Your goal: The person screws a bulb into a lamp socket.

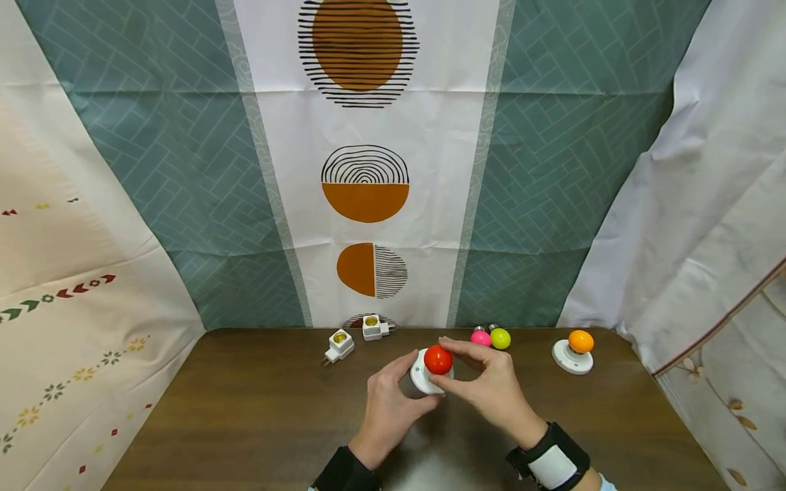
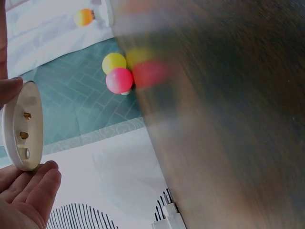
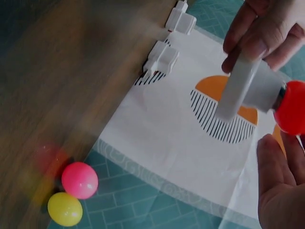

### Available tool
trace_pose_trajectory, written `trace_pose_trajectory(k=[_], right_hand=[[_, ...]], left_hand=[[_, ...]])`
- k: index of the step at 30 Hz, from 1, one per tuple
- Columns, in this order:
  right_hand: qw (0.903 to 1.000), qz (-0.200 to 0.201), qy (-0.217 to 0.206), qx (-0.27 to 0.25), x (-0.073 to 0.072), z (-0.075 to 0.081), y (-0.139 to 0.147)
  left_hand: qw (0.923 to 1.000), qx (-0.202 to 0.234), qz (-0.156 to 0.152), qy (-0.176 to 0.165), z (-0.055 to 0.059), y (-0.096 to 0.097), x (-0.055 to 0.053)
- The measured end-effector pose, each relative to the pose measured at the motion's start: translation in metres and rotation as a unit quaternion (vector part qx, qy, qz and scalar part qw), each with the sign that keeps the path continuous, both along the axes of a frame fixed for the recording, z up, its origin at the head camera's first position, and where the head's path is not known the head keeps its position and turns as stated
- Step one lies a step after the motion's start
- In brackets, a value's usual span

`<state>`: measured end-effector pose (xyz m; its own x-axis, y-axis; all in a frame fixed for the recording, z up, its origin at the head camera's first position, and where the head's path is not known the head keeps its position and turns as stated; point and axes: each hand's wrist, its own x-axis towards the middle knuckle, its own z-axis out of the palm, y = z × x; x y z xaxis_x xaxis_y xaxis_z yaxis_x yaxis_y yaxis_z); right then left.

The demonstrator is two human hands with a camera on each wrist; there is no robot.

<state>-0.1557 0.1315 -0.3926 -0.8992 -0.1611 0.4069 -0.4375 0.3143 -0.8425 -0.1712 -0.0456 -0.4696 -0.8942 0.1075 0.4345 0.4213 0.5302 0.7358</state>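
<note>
My left hand (image 1: pixel 393 406) grips a round white lamp holder (image 1: pixel 419 374) by its rim, raised over the table. Into its socket sits a red light bulb (image 1: pixel 439 359), which my right hand (image 1: pixel 491 382) pinches between thumb and fingers. The right wrist view shows the lamp holder (image 3: pixel 233 90) side-on, the red bulb (image 3: pixel 293 107) at its socket end. From the left wrist, the holder's hollow underside (image 2: pixel 31 119) with brass screws is visible, while the bulb is hidden there.
Two white plug-in sockets (image 1: pixel 339 346) lie at the table's back, left of the hands. A pink bulb (image 1: pixel 480 338) and a yellow-green bulb (image 1: pixel 500 338) lie together at the back edge. Further right stands another white lamp holder (image 1: pixel 571 360) carrying an orange bulb (image 1: pixel 580 341).
</note>
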Motion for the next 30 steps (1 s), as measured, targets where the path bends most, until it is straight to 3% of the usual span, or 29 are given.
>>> trace_pose_trajectory(k=[6, 10, 18, 23, 30], right_hand=[[0.9994, 0.007, 0.0, 0.034, -0.002, 0.004, 0.012], [0.9986, 0.008, 0.0, 0.053, -0.007, -0.003, 0.022], [0.996, 0.02, -0.02, 0.085, -0.026, -0.032, 0.037], [0.9937, 0.037, -0.042, 0.097, -0.03, -0.037, 0.037], [0.9912, 0.05, -0.054, 0.11, -0.032, -0.041, 0.034]], left_hand=[[0.9993, 0.005, 0.0, 0.036, 0.0, -0.003, -0.004], [0.9983, 0.014, -0.006, 0.056, 0.001, -0.006, -0.007], [0.9982, 0.014, -0.006, 0.058, 0.001, -0.008, -0.009], [0.9989, 0.017, -0.001, 0.044, 0.001, -0.009, -0.007], [0.9987, 0.015, -0.017, 0.047, 0.002, -0.007, -0.005]])
